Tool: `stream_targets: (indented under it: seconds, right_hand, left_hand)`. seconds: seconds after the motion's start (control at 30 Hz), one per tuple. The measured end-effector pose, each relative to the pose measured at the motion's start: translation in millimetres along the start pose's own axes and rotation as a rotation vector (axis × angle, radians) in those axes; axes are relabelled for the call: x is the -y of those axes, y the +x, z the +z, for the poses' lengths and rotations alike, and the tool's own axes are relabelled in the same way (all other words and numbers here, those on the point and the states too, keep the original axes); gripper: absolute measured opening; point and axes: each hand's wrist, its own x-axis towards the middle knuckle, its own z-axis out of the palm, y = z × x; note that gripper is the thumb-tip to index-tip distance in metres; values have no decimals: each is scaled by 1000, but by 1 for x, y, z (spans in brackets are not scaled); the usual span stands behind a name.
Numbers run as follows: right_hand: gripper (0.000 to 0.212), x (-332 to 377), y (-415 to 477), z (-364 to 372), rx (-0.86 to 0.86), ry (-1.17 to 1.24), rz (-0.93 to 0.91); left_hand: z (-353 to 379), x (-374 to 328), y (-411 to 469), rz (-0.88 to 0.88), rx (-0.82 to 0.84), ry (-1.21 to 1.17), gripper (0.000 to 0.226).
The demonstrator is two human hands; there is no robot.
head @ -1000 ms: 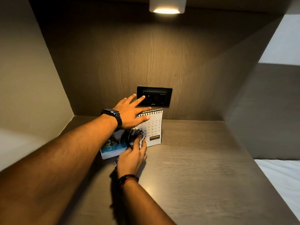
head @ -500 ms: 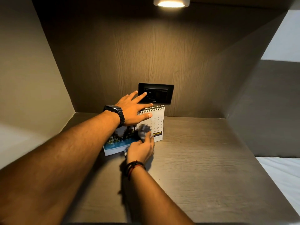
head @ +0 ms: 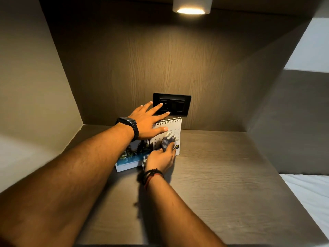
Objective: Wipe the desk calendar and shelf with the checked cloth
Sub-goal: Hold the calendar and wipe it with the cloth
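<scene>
Pressing checked cloth (head: 168, 140) against desk calendar (head: 170, 129), right hand (head: 161, 160) fingers bunched around it; left hand (head: 146, 123) fingers spread, steadying its top.

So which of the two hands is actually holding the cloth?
The right hand, with the beaded wristband, presses the checked cloth to the desk calendar. The left hand, with the watch, only steadies it.

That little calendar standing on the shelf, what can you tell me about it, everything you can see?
The desk calendar is a small tent-style flip calendar with a dark wire spiral along its top edge. Its white page shows a date grid on the right and a blue waterside photo on the left. It stands upright on the wooden shelf, near the back wall. The left hand steadies its top; the right hand presses the checked cloth against the page.
</scene>
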Motion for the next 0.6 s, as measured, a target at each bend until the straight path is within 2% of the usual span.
stream_targets:
  seconds: [0.07, 0.2, 0.3, 0.37, 0.5, 0.6]
  right_hand:
    - [57, 5, -1, 3, 6, -11, -24]
    - [59, -23, -26, 4, 138, -244, -191]
    - [59, -37, -22, 0, 177, -338, -226]
    - [60, -31, -14, -1, 134, -310, -182]
    - [58, -5, -3, 4, -3, -62, -51]
    - [59, -5, -16, 13, 24, -71, -109]
  left_hand:
    - [0, 0, 0, -2, -3, 4, 72]
    - [0, 0, 1, -1, -13, -6, 74]
    - [1, 0, 1, 1, -20, -4, 75]
    - [1, 0, 1, 0, -19, -6, 75]
    - [0, -2, -1, 1, -23, -4, 74]
    - [-1, -2, -1, 5, -28, 9, 72]
